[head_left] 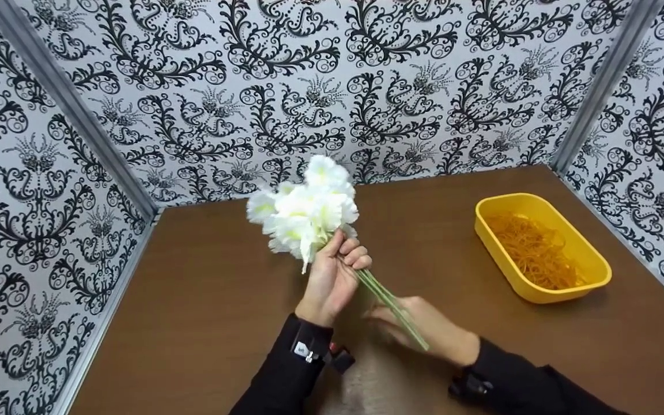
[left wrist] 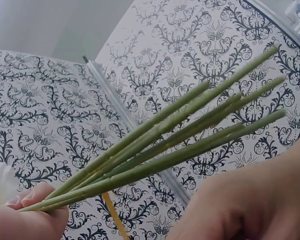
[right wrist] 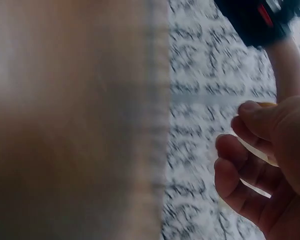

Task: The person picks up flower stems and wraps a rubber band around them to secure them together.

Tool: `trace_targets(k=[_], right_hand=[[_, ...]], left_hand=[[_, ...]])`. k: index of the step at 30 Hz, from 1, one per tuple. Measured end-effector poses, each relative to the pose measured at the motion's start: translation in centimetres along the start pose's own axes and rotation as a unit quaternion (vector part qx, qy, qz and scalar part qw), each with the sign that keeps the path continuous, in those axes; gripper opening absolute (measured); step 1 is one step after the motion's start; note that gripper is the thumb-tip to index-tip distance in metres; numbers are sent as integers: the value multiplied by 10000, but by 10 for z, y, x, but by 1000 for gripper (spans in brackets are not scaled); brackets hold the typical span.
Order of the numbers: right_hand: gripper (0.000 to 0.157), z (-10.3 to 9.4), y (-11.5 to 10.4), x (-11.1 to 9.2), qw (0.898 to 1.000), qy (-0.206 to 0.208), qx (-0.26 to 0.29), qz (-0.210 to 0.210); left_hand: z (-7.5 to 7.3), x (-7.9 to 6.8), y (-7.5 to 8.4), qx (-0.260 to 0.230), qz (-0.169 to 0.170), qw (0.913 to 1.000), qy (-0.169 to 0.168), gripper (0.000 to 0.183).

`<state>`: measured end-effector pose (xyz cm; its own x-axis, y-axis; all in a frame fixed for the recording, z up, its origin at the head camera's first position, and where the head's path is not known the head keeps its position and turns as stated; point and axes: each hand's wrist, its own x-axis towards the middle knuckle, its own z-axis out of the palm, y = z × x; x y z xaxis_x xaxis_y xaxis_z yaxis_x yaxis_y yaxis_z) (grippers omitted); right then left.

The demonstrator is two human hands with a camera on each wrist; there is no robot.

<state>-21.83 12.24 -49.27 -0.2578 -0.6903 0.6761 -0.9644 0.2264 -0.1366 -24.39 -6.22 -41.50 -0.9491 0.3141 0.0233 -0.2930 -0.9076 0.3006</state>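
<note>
Black-and-white scrollwork covers the walls [head_left: 286,57] that meet the back and sides of a brown tabletop [head_left: 211,300]. On its right-hand part, well apart from both hands, a yellow tray [head_left: 574,245] with rounded corners and raised sides sits upright, its open top facing up. Inside lies a loose tangle of thin amber bands [head_left: 534,253], spread over most of the bottom and staying below the rim; bare yellow plastic shows at the near end.

Left of the tray, above the middle of the tabletop, the left hand [head_left: 335,279] grips a bunch of white flowers [head_left: 309,210] just below the blooms, its fingers wrapped round the green stems [head_left: 387,300]. These slant down to the right, past the right hand [head_left: 433,331], which is blurred in the head view. Its fingers are bent, with the thumb close to the index finger; whether it holds anything I cannot tell. From the left wrist, a narrow orange strip [left wrist: 115,215] shows beneath the stems, too unclear to identify.
</note>
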Motion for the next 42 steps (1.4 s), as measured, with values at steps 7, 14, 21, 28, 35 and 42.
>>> trace_targets(k=[7, 14, 21, 28, 35, 42], right_hand=[[12, 14, -28, 8, 9904, -108, 1318, 414], [9, -11, -51, 16, 9868, -615, 1268, 803], [10, -37, -71, 21, 9776, -823, 1427, 1310], [17, -53, -74, 24, 9496, -635, 2691, 1478], [16, -70, -62, 26, 9316, -453, 3156, 1748], [15, -92, -35, 27, 9233, 83, 3091, 2279]], left_hand=[[-4, 6, 2, 322, 746, 9960, 366, 30], [-6, 7, 0, 853, 873, 9916, 430, 27], [-7, 6, 0, 1077, 846, 9898, 386, 26], [-9, 4, 0, 1532, 556, 9866, 97, 30], [-11, 1, -3, 1718, 263, 9847, -153, 30], [-7, -3, -5, 1677, -510, 9835, -447, 32]])
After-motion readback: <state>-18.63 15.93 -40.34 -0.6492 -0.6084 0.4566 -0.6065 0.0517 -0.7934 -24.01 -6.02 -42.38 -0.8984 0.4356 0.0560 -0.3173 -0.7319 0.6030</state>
